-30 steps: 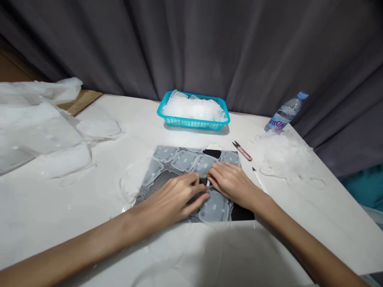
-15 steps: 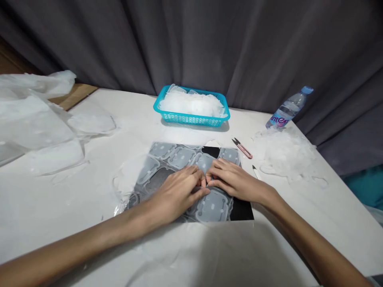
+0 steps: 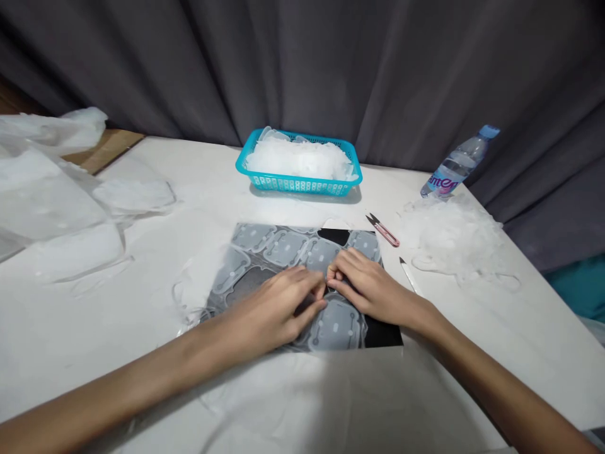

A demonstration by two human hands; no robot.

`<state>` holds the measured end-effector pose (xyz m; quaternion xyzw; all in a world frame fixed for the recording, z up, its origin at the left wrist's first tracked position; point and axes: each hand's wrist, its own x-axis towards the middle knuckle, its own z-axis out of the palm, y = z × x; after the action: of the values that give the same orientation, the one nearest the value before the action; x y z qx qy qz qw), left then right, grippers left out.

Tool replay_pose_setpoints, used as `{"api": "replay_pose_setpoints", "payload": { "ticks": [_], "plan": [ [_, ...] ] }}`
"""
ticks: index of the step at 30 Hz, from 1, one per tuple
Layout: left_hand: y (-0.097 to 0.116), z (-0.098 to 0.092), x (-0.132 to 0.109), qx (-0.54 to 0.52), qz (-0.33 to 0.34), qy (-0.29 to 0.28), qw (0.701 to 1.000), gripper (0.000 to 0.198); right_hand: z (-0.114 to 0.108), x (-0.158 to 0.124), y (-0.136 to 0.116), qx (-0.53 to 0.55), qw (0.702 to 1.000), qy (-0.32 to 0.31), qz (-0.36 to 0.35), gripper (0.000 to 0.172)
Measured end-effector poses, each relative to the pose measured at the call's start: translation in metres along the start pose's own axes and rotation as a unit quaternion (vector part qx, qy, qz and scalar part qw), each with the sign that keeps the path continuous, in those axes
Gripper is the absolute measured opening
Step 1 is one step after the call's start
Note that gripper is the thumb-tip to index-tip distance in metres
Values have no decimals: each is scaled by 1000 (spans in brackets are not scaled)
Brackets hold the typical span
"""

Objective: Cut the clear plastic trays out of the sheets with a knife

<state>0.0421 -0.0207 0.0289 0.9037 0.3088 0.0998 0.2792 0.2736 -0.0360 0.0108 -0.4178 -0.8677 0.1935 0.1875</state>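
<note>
A clear plastic sheet of moulded rounded pieces lies over a black mat in the middle of the white table. My left hand rests palm down on the sheet, fingers curled toward the centre. My right hand meets it there, thumb and fingers pinched together on a small spot of the sheet. The fingertips of both hands touch. What sits between them is too small to make out.
A turquoise basket heaped with clear plastic pieces stands at the back. Small pink snips and a thin blade lie right of the mat. Plastic scraps and a water bottle are further right. Loose plastic sheets cover the left side.
Both hands stay on the sheet; the right fingers have tightened into a pinch beside the left fingertips. The view has tilted slightly, shifting everything a little up and left.
</note>
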Motion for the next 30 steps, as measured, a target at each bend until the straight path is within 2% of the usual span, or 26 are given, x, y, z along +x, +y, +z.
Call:
{"api": "replay_pose_setpoints", "payload": {
  "ticks": [3,7,9,12,15,17,19,22,24,25,26,28,30],
  "plan": [
    [0,1,7,-6,-62,17,998,23,-11,-4,4,99,995,0,22,8],
    [0,8,13,-34,-74,16,997,34,-26,-15,7,123,988,37,81,9],
    [-2,12,14,-62,-72,20,995,35,-35,-23,7,99,984,32,143,20],
    [-4,14,14,-108,-71,30,991,33,-47,-36,3,58,964,-33,256,45],
    [-1,12,13,-168,-72,44,982,29,-50,-42,-2,58,949,-77,299,57],
    [2,10,14,-211,-73,55,973,25,-47,-41,-5,92,951,-61,288,53],
    [4,8,15,-237,-77,59,967,24,-40,-38,-6,141,950,-17,277,44],
    [5,7,16,-250,-87,56,963,26,-27,-33,-7,219,931,57,288,38],
    [4,8,16,-265,-88,59,958,26,-16,-28,-9,303,895,106,310,46],
    [3,8,15,-277,-87,62,955,26,-11,-25,-11,361,864,136,324,52],
    [3,9,15,-290,-87,66,951,25,-7,-22,-13,421,823,175,339,59],
    [3,9,14,-318,-98,74,940,25,1,-16,-21,520,722,268,369,68],
    [4,8,14,-341,-121,86,928,28,4,-11,-28,572,640,333,390,69]
  ]
}}
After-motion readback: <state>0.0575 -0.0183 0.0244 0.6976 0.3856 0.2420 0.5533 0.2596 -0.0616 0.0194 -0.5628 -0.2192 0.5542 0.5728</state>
